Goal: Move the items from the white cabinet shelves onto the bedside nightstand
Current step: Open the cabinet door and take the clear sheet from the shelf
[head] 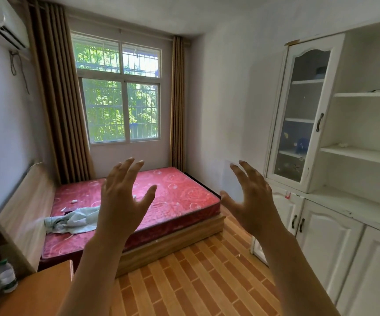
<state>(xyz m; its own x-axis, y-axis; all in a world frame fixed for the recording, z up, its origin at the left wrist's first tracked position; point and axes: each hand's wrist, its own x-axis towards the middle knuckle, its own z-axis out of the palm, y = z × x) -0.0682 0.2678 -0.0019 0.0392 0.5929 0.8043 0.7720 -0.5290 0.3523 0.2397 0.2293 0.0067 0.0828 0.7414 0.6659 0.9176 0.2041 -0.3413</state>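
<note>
1. Behind the glass door of the white cabinet, only blurred blue and yellow shapes can be made out; what they are cannot be told.
2. On the cabinet's open shelves, a dark flat item is seen on the upper shelf (lying lengthwise along the shelf edge) and a small pale item on the shelf below; neither can be identified.
3. The nightstand, well left of the cabinet, is cut off by the lower frame edge; a plastic bottle is stood upright on it.
4. The left hand is raised in mid-air, fingers spread and straight; nothing is held or touched.
5. The right hand, nearer the cabinet, is likewise spread wide, fingers slightly bent, with nothing grasped.
</note>
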